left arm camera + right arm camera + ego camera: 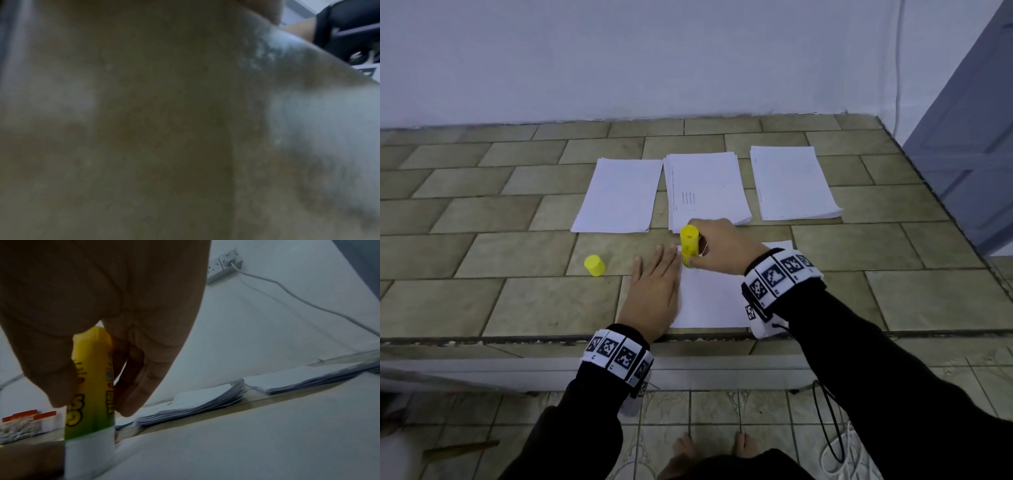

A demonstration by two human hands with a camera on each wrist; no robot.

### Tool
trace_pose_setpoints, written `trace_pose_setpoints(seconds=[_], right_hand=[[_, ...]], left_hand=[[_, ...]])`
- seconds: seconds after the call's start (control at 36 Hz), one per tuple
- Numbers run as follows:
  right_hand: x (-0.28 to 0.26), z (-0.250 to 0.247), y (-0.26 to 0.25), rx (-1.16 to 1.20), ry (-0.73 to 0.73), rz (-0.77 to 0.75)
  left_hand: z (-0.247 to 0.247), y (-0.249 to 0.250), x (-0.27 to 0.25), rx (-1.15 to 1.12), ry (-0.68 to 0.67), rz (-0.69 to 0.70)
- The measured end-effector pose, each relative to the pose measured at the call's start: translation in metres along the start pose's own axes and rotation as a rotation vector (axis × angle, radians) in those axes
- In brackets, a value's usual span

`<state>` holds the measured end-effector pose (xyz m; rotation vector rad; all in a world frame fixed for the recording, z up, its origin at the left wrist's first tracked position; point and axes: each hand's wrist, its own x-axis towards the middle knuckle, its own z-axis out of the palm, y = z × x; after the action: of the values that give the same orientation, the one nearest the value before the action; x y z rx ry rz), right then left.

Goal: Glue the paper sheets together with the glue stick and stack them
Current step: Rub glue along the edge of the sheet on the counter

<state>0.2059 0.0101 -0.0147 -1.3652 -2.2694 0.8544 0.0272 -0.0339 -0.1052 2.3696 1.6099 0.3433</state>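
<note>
Flat left hand [654, 291] pins the flimsy sheet [712, 301]; right hand [722, 246] pinches the rigid glue stick [689, 245] mid-barrel (best there).

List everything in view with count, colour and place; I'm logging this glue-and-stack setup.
Paper piles: three, white, side by side at the far part of the tiled counter.
Paper sheet: one, white, near counter edge, under both hands.
Glue stick: one, yellow and green, upright, tip down on the sheet's far left corner.
Cap: one, yellow, on the counter left of the sheet.
Jars: at least two, red lids, far left of right wrist view.
Socket strip: one, white, on wall, cable plugged in.
Left hand: flat on the sheet.
Right hand: grips the glue stick.
</note>
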Motion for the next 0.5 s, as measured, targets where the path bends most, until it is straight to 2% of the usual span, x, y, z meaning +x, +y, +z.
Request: trace_pose_setpoints(seconds=[0.19,0.31,0.42,0.5], right_hand=[[0.003,-0.009,0.005,-0.003,0.061,0.061],[-0.018,-0.016,0.014,0.105,0.065,0.100],[-0.048,-0.021,0.018,0.222,0.049,0.065],[-0.066,-0.021,0.024,0.217,0.033,0.077]], left_hand=[[-0.004,0.000,0.000,0.018,-0.025,-0.007],[-0.005,0.002,0.001,-0.010,-0.014,-0.016],[-0.009,0.007,0.000,-0.034,-0.033,-0.046],[-0.010,0.010,-0.002,-0.069,-0.036,-0.077]])
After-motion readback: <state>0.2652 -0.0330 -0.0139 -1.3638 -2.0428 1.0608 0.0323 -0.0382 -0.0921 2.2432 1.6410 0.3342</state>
